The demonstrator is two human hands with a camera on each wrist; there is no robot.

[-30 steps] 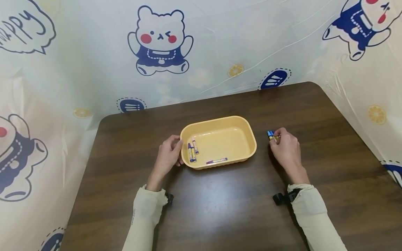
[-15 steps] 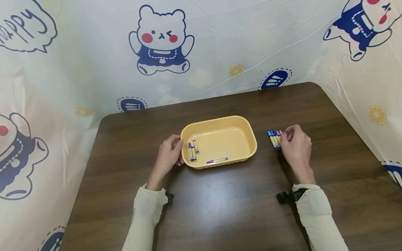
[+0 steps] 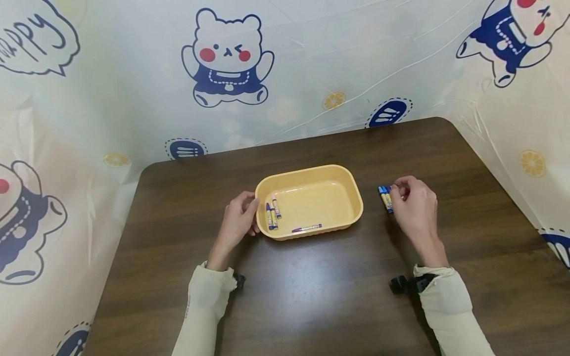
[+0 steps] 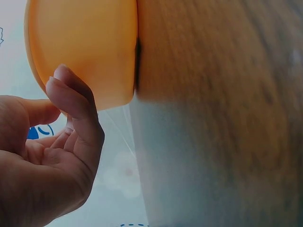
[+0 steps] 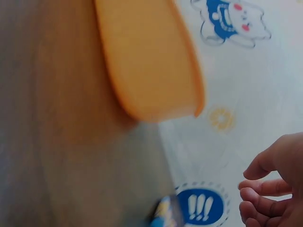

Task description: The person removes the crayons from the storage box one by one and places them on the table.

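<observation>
My left hand (image 3: 237, 220) holds the left end of a yellow plastic tray (image 3: 311, 172), with thumb and fingers at its rim; the left wrist view shows the fingertips (image 4: 63, 74) against the outer wall. Inside the tray, several thin crayons lie near the left end, and one purple crayon (image 3: 306, 228) lies along the front wall. Right of the tray, blue-tipped crayons (image 3: 385, 199) lie side by side on the table. My right hand (image 3: 416, 212) is right beside them, overlapping part of the row. In the right wrist view its thumb and fingers are bent, with a gap between and nothing held.
The dark wooden table (image 3: 303, 306) has rounded far corners. A pale curtain (image 3: 303, 64) printed with cartoon bears surrounds it at the back and sides. A black wrist camera (image 3: 399, 285) is strapped at the right sleeve.
The right hand moved right, uncovering more of the crayon row, including purple and pink tips, then came slightly back left and covers part of it again. Left hand and tray stay put.
</observation>
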